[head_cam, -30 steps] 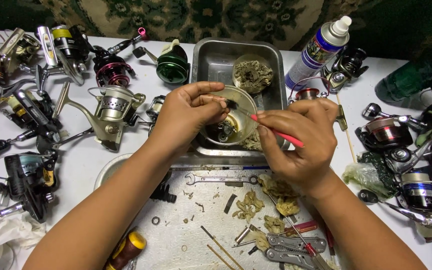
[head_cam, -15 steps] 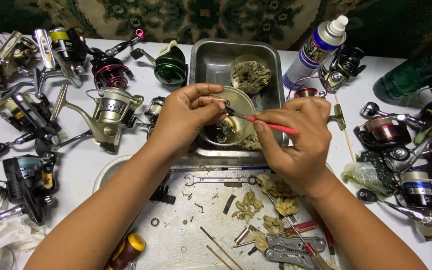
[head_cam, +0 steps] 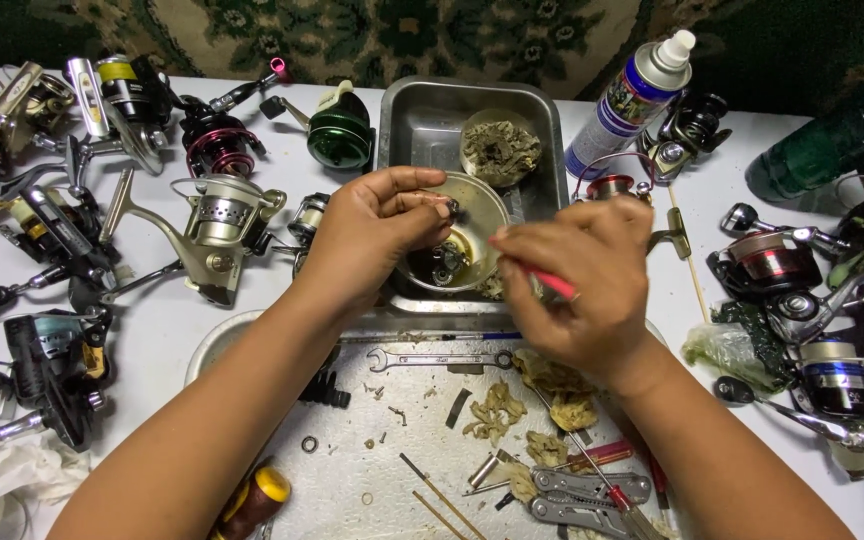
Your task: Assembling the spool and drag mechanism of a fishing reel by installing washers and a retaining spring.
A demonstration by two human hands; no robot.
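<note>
Bowl (head_cam: 472,215) under left hand (head_cam: 377,235), right hand (head_cam: 582,285) beside — red tool (head_cam: 550,283) gripped

We find little free room. Reels (head_cam: 217,225) crowd the table's (head_cam: 202,310) left side and more reels (head_cam: 802,300) the right; a spray can (head_cam: 632,90) stands just right of the steel tray (head_cam: 532,130). Near us, a wrench (head_cam: 437,358), pliers (head_cam: 577,495) and dirty wads (head_cam: 497,410) litter the mat. A bare strip lies below the left reels, beside our left hand (head_cam: 372,235).
</note>
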